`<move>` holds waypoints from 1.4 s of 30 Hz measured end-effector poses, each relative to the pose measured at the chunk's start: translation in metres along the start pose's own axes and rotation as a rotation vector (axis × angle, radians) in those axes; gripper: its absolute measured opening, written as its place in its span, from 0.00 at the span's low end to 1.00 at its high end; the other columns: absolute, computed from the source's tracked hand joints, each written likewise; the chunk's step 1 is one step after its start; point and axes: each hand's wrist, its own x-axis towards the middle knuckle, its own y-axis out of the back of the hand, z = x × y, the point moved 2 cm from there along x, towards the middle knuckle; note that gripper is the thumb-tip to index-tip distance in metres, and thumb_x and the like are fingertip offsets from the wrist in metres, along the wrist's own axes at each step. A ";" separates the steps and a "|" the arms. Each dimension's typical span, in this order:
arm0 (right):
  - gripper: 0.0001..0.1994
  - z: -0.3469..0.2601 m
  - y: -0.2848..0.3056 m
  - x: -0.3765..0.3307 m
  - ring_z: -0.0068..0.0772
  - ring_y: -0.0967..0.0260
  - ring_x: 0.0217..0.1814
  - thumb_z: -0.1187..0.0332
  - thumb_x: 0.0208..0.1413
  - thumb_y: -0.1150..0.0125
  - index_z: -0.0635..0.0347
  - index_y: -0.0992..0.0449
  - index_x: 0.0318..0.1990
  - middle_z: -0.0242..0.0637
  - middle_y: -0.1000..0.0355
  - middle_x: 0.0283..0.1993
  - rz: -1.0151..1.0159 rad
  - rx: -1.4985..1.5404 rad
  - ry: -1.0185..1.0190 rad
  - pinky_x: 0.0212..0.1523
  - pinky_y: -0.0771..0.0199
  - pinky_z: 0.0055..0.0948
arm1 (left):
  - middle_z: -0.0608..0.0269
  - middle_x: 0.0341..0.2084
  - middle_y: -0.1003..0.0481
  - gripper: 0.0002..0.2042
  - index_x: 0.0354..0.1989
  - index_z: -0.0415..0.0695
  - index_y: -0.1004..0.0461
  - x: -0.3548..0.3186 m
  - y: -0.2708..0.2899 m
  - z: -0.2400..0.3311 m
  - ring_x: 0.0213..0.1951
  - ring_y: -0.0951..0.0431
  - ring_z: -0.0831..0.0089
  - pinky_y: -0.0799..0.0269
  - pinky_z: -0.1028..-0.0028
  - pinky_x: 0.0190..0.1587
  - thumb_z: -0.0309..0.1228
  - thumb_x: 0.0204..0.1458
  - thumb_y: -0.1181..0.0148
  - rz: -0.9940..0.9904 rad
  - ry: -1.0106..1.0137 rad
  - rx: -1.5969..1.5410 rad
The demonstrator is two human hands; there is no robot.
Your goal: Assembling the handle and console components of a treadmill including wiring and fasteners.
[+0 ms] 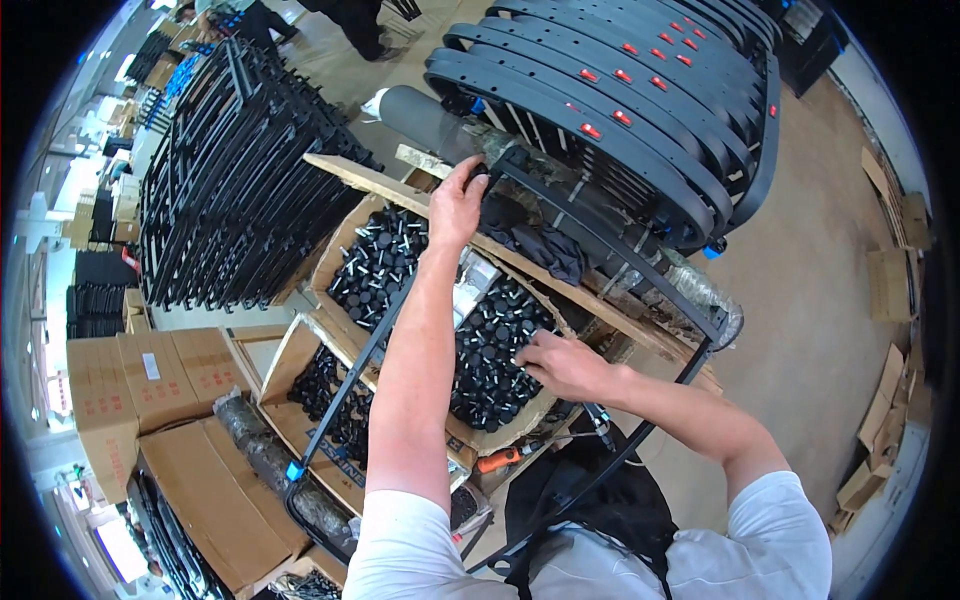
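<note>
My left hand (458,205) is stretched far forward, its fingers closed at the far corner of a black metal frame (610,235). This frame of flat bars spans the open boxes and comes back toward my body. Over the right-hand cardboard box, my right hand (565,365) has its fingers bent together at the edge of a heap of black screw-in feet (490,345). Whatever its fingertips hold is hidden. More black feet with silver studs (378,262) fill the box beyond my left forearm.
An orange-handled power tool (498,459) lies near my right forearm. Curved black frames with red clips (640,110) are stacked ahead right. Black metal frames (235,190) stand piled at far left. Cartons (150,385) are at left. A wooden board (600,310) edges the boxes. People stand far ahead.
</note>
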 end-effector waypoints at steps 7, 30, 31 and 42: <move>0.15 -0.044 0.076 -0.107 0.47 0.25 0.55 0.70 0.63 0.40 0.53 0.20 0.56 0.44 0.27 0.54 0.101 0.177 -0.354 0.56 0.20 0.43 | 0.49 0.51 0.22 0.16 0.59 0.49 0.22 0.000 -0.008 0.014 0.54 0.21 0.47 0.25 0.60 0.57 0.25 0.64 0.43 -0.033 -0.242 0.087; 0.15 0.015 0.114 -0.223 0.50 0.22 0.51 0.76 0.58 0.36 0.61 0.23 0.54 0.45 0.27 0.52 0.526 -0.343 -0.552 0.52 0.17 0.42 | 0.56 0.58 0.22 0.16 0.61 0.57 0.21 0.011 -0.013 -0.008 0.59 0.21 0.59 0.27 0.65 0.60 0.35 0.68 0.44 -0.062 -0.031 0.057; 0.15 0.013 0.115 -0.222 0.52 0.22 0.51 0.76 0.59 0.35 0.62 0.23 0.54 0.46 0.27 0.53 0.500 -0.377 -0.557 0.52 0.17 0.43 | 0.56 0.58 0.22 0.16 0.61 0.57 0.21 0.010 -0.012 -0.008 0.59 0.21 0.59 0.27 0.65 0.60 0.35 0.68 0.44 -0.013 -0.100 -0.013; 0.18 0.016 0.123 -0.197 0.55 0.19 0.44 0.55 0.68 0.40 0.56 0.23 0.56 0.51 0.19 0.40 0.378 -0.605 -0.840 0.45 0.19 0.50 | 0.58 0.55 0.21 0.14 0.59 0.52 0.21 0.008 -0.012 -0.014 0.56 0.20 0.62 0.28 0.66 0.62 0.38 0.69 0.43 -0.009 -0.040 -0.061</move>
